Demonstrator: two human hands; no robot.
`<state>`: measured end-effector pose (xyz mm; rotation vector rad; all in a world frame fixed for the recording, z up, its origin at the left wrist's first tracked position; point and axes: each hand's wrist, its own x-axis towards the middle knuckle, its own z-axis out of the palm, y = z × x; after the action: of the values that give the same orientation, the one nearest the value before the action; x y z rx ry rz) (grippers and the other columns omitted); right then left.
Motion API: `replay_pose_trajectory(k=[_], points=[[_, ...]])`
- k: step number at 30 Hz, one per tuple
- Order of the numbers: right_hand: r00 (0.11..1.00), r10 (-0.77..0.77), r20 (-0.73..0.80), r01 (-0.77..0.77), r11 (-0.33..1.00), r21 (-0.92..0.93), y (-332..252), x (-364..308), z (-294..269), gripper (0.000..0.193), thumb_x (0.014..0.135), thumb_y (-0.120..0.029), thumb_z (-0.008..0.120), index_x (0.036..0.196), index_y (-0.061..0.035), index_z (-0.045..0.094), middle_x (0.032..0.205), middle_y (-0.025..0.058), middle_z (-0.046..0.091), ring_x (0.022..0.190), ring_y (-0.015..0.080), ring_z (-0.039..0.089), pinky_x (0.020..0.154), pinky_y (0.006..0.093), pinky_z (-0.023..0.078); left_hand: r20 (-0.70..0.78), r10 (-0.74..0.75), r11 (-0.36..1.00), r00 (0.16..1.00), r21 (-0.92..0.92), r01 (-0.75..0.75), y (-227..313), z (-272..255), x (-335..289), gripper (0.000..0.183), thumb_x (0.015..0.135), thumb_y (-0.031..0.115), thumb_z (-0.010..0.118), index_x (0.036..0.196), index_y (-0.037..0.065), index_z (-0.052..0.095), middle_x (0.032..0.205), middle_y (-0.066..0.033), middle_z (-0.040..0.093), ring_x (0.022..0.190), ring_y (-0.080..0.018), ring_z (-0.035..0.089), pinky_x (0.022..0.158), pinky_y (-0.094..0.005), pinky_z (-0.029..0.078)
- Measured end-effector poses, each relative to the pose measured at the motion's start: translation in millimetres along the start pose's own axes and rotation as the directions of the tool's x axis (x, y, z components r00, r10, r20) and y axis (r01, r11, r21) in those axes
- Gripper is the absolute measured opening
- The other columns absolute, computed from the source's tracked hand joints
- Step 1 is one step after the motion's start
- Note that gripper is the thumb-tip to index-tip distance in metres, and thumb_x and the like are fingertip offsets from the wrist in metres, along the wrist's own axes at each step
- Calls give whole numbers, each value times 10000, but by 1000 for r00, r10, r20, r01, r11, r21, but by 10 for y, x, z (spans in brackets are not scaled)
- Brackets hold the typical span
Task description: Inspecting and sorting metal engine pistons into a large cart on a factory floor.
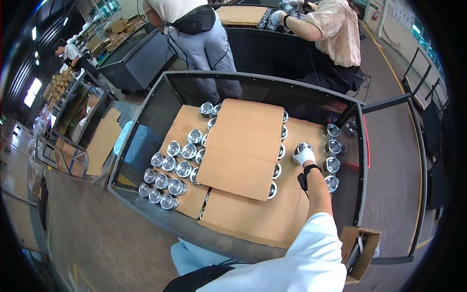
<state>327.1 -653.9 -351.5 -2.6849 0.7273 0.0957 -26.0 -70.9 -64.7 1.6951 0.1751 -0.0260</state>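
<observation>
My right hand (306, 155), in a white glove with a black strap at the wrist, is closed around a shiny silver cup-shaped part (304, 145). That part is at the brown cardboard sheet on the right side of a large black bin; whether it rests there or is slightly raised, I cannot tell. A column of similar silver-rimmed parts (332, 164) stands to the right of the hand. More of them line the edge of a loose cardboard sheet (242, 148) in the middle, partly covered by it. Several rows (169, 163) stand at the left. My left hand is out of view.
The bin's dark metal rim (160, 222) runs around the cardboard. A small open carton (368, 250) hangs by its near right corner, beside a metal frame (417, 194). Two people stand beyond the far rim; a gloved hand (277, 18) works there. A grey bin (134, 56) stands far left.
</observation>
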Motion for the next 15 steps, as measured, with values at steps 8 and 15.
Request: replay_pose_trajectory(k=[8,15], points=[[956,236,173,-247,968,43,-178,449,-88,480,852,-26,567,1328,-82,588,1336,198,619,1102,384,664,957,444,538,2,33,998,999,-56,-33,-6,261,44,158,820,38,713,977,55,711,932,-99,707,914,-143,658,764,-314,513],[978,44,-204,0,977,212,-135,-190,245,733,818,-25,548,1521,-70,344,1589,199,326,1071,417,643,935,479,525,85,54,993,995,-106,-44,72,109,25,145,823,45,709,967,64,712,924,-92,710,911,-135,658,749,-312,511]])
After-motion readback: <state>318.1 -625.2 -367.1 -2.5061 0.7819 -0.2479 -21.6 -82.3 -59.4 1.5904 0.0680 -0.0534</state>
